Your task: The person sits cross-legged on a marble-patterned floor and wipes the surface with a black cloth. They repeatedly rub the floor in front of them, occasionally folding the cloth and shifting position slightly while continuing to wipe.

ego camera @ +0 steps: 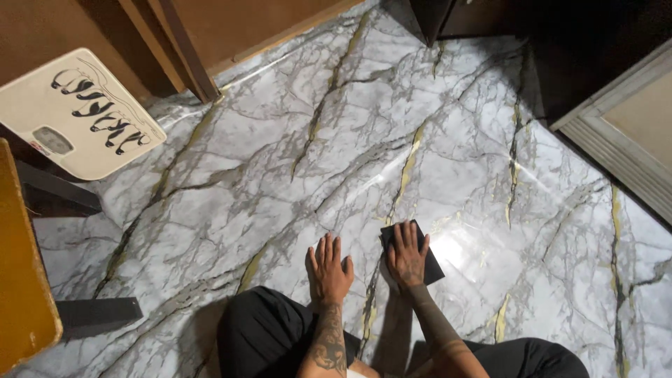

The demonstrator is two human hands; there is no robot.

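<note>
**Marble floor, two hands, one dark cloth**

Marble-patterned floor (448, 154), white with grey and yellowish veins and a strong shine, fills the head view. The person kneels on it in black trousers, with both forearms reaching forward.

The right hand (407, 255) lies flat on a small dark cloth (432, 269), with its fingers (404, 235) spread and pressing down on the cloth; they do not curl around it. The cloth lies on the floor just in front of the knees, and its corner shows to the right of the hand.

The left hand (328, 269) rests palm down on the bare floor just beside the right one, fingers stretched out and a little apart, holding nothing.

Far to the left, a white bathroom scale (73, 115) leans tilted near a wooden door (231, 24). A pale frame (623, 150) stands at the right edge
</note>
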